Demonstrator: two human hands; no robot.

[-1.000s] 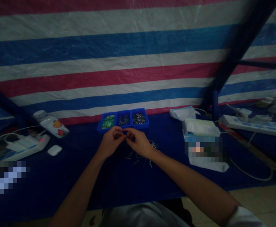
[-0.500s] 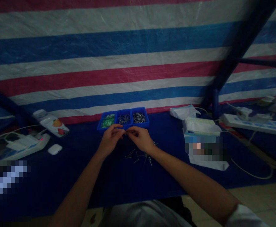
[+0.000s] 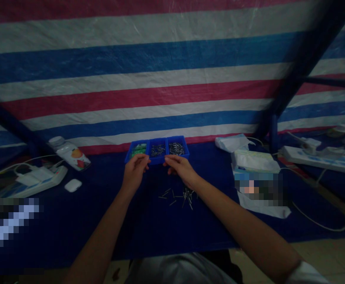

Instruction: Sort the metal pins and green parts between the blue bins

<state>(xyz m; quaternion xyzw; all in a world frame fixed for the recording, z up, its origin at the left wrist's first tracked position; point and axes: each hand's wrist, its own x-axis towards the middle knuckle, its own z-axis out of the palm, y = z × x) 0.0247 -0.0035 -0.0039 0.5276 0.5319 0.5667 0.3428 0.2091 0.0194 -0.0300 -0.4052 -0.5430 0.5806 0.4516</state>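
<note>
My left hand (image 3: 136, 167) is closed in a pinch at the front left of a blue three-part tray (image 3: 157, 160); what its fingers hold is too small to make out. Across a short gap, my right hand (image 3: 179, 167) also pinches, thumb against forefinger, by the tray's front right. Any item in that pinch is hidden. Green pieces (image 3: 139, 149) lie in the left compartment. Small dark metal pieces (image 3: 158, 150) fill the middle one, and shinier metal pins (image 3: 176, 148) the right one. Several loose thin metal pins (image 3: 187, 196) are scattered on the table below my right hand.
A white bottle (image 3: 71, 154), a power strip (image 3: 46, 183) and a white case (image 3: 73, 185) stand on the left of the blue table (image 3: 148, 232). On the right are a tissue pack (image 3: 255, 161) and another power strip (image 3: 308, 157). A striped sheet (image 3: 172, 90) hangs behind.
My hands, which met at the fingertips, have moved apart sideways, leaving a gap between them. The whole view has shifted slightly.
</note>
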